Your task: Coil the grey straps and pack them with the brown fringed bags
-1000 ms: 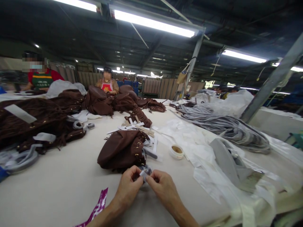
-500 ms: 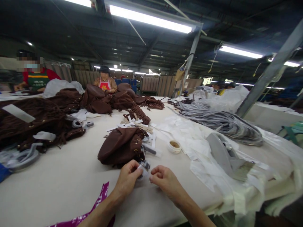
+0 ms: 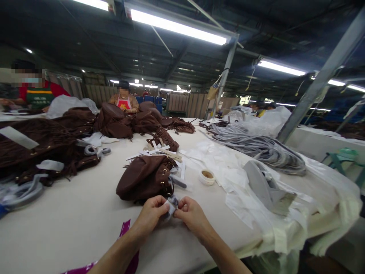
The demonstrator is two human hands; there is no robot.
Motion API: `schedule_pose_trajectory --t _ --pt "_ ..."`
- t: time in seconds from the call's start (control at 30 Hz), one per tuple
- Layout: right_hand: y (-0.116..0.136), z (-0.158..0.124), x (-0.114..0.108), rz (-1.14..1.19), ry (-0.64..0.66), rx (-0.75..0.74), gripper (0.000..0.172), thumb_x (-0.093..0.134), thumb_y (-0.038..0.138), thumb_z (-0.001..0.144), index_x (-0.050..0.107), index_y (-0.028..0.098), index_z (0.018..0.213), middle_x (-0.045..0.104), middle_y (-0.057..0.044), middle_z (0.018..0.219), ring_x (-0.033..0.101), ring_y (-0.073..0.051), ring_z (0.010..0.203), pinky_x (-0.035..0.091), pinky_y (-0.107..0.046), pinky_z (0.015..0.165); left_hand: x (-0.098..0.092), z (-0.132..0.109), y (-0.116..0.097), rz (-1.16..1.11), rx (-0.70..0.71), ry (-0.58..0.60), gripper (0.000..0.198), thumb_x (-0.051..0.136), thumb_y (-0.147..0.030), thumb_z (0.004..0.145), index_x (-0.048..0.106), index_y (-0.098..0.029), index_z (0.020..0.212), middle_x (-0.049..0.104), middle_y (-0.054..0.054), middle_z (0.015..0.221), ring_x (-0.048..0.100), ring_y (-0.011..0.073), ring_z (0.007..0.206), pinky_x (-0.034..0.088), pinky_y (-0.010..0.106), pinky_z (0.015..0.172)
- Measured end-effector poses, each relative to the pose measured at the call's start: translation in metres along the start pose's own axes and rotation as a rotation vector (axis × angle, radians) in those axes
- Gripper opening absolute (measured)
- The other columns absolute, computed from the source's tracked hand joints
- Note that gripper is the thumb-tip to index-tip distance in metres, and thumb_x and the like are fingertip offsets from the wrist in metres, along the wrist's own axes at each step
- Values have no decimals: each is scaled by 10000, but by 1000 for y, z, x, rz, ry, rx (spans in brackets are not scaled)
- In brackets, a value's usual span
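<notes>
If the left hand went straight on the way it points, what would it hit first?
The left hand points rightward, pinching a small grey-white piece. Just past it is the right hand, its fingertips seemingly on the same piece, so the left hand would likely meet those first.

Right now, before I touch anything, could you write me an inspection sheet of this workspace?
Surface: cream table, covered with goods at the left, far and right sides.
Job's things: small white-grey piece pinched between both hands; brown suede bag lies just behind it.
Clutter: paper strips, tape roll, white sheets, grey straps heap, brown bags pile, purple scrap.
Grips: left hand and right hand both closed on the piece.
Cables: nothing seen on the table.
Surroundings: person in a red apron and person in a green apron at the far edge; tube light overhead; slanted metal pillar.
</notes>
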State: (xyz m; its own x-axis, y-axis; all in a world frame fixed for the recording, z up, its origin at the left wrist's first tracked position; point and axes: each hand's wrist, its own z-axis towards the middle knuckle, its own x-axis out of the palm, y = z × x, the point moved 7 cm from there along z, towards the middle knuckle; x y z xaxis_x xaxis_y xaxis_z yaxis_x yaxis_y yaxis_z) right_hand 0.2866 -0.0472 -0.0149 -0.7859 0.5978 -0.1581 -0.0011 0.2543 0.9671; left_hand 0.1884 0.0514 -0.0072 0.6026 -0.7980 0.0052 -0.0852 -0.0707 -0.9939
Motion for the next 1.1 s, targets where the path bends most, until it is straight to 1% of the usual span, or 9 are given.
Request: schedule_pose_trajectory --t 0.17,0.37,0.5,0.57,0.67,0.8,0.87,0.97,1.1 --pt "-1 2 4 -22 6 -88 236 654 223 615 436 197 701 470 101 487 332 -60 442 226 -203 466 1 -2 0 65 9 26 395 673 -511 602 570 -134 658 513 -21 590 408 111 559 290 242 555" --pt "16 -10 0 -290 -183 -285 186 611 337 701 507 183 708 573 12 662 495 -145 633 353 -254 597 0 -1 4 52 -20 -22 389 650 -516 570 536 -152 643 517 -14 594 426 124 563 315 252 570" --pt "24 -30 -24 -348 -377 -342 132 532 294 715 547 182 784 573 -8 719 492 -152 642 372 -275 628 -1 0 5 67 -26 -52 383 623 -520 587 529 -155 654 506 -16 593 409 124 567 287 250 563" --pt "18 -37 -27 -301 -335 -291 189 510 363 753 557 181 735 536 2 660 465 -137 595 354 -269 588 -1 -1 4 75 -28 -59 378 613 -518 592 531 -154 657 500 -18 594 397 123 565 277 250 558" --pt "-1 -41 -8 -105 -102 -140 358 507 519 769 537 180 659 442 38 540 392 -95 464 265 -246 464 2 -5 -1 89 -10 -69 348 612 -485 583 540 -151 651 498 -21 609 393 124 592 288 248 578" --pt "-22 -38 18 351 -25 90 518 696 648 597 460 191 655 281 118 433 233 -33 369 147 -196 384 4 -10 -5 124 42 -81 289 599 -438 596 532 -159 630 501 -20 619 416 141 633 321 255 614" --pt "-26 -35 27 623 -22 183 603 830 589 452 460 179 694 317 133 466 182 -1 387 125 -161 375 5 -11 -5 156 83 -80 267 591 -424 619 522 -167 616 509 -14 620 433 152 645 337 261 617" --pt "-30 -31 34 908 -3 340 722 938 411 268 488 155 771 433 122 521 193 30 392 116 -118 368 4 -11 -4 199 148 -80 234 588 -395 653 525 -172 620 536 -4 643 464 165 672 358 262 630" --pt "-34 -29 35 1019 5 441 726 956 323 228 487 158 757 420 130 486 208 34 361 104 -100 354 5 -12 -2 248 140 -37 160 598 -315 657 541 -166 661 553 -1 681 484 168 700 365 253 635"
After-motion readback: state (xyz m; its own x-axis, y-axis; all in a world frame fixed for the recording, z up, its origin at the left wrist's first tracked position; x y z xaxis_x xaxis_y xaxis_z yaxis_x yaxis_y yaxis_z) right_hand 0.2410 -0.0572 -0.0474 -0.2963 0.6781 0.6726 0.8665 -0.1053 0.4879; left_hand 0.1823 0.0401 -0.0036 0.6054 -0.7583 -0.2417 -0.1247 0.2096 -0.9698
